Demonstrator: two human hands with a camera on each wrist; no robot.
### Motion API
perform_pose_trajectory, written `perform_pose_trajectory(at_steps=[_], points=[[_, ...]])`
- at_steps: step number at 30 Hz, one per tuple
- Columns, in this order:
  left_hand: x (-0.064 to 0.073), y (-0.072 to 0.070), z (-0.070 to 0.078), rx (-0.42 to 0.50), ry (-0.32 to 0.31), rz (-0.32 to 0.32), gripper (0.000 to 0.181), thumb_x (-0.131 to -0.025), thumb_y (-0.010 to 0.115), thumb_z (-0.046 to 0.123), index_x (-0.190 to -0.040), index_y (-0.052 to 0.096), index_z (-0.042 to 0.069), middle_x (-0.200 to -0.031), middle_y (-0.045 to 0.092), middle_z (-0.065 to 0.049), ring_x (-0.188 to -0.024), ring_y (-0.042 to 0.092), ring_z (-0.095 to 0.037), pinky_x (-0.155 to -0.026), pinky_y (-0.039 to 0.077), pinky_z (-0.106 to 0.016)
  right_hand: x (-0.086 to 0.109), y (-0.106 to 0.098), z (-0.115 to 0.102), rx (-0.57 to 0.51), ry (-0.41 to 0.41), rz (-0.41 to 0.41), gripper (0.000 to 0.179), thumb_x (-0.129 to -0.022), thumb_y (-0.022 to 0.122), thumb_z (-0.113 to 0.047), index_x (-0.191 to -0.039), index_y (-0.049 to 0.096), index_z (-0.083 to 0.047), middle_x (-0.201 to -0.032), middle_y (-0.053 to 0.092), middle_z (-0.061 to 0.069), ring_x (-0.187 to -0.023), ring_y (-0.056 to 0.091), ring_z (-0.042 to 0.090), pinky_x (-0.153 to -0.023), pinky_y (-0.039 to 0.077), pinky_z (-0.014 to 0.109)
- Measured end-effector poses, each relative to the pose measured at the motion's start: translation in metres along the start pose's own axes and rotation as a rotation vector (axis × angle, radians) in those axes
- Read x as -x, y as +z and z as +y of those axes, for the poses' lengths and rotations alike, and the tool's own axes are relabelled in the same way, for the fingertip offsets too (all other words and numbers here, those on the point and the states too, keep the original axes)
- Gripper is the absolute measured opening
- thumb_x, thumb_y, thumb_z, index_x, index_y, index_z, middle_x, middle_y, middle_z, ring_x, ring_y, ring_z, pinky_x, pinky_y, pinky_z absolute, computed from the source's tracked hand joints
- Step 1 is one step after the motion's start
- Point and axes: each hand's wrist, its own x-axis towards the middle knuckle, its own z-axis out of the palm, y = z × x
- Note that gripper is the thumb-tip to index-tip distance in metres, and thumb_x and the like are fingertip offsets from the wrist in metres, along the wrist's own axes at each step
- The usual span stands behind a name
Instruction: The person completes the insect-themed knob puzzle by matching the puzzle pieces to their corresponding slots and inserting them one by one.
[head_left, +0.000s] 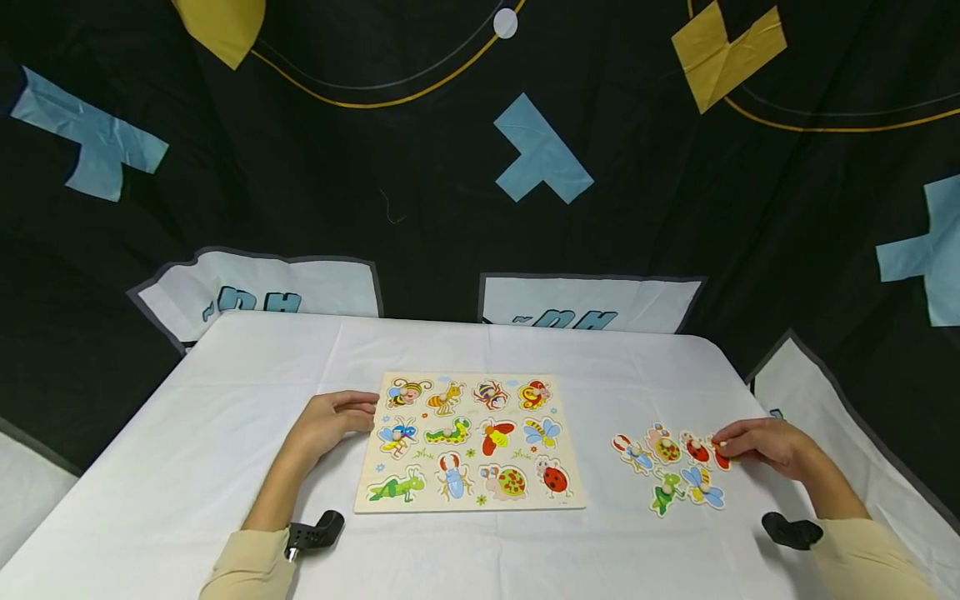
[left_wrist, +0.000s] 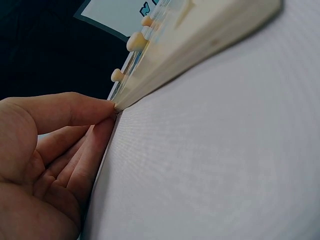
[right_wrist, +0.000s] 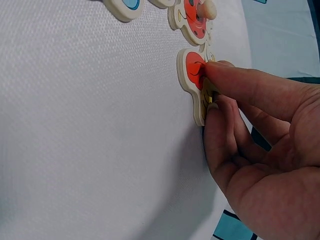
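Observation:
A wooden knob-puzzle board [head_left: 468, 458] with insect pictures in rows lies flat on the white table. My left hand [head_left: 337, 422] is at its left edge, thumb and fingertips touching the edge with fingers nearly straight. Out to the right, my right hand [head_left: 768, 446] pinches the red-winged insect piece [right_wrist: 192, 70] between thumb and fingers; the fingers cover its knob. Close beside it lie a ladybug piece [head_left: 696, 448], a snail piece [head_left: 663, 446], a stag beetle piece [head_left: 632, 454], a green insect piece [head_left: 666, 493] and a blue-winged insect piece [head_left: 703, 487].
Wooden knobs [left_wrist: 136, 42] stand up from pieces seated in the board. The white-covered table [head_left: 450, 558] reaches back to a dark curtain [head_left: 420, 183] with blue and yellow shapes. Between the board and the loose pieces is a stretch of tablecloth.

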Motion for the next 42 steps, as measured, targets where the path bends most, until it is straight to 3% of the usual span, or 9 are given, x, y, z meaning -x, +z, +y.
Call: perform_pose_trajectory(at_steps=[22, 42], points=[[0.000, 0.001, 0.001, 0.005, -0.007, -0.001, 0.047, -0.083, 0.077, 0.014, -0.130, 0.069, 0.009, -0.115, 0.075, -0.008, -0.106, 0.065, -0.016, -0.100, 0.041, -0.037, 0.001, -0.001, -0.009, 0.048, -0.005, 0.027, 0.024, -0.090, 0.072, -0.010, -0.108, 0.074, 0.005, -0.103, 0.075, 0.007, -0.088, 0.063, 0.016, -0.077, 0.055, 0.028], [0.000, 0.000, 0.001, -0.009, -0.013, 0.002, 0.047, -0.083, 0.077, 0.014, -0.130, 0.069, 0.010, -0.115, 0.075, -0.007, -0.109, 0.065, -0.018, -0.102, 0.040, -0.039, -0.005, 0.010, -0.046, 0.101, -0.059, 0.055, 0.028, -0.089, 0.073, -0.014, -0.109, 0.073, 0.005, -0.099, 0.075, 0.005, -0.085, 0.063, 0.017, -0.078, 0.057, 0.031]])
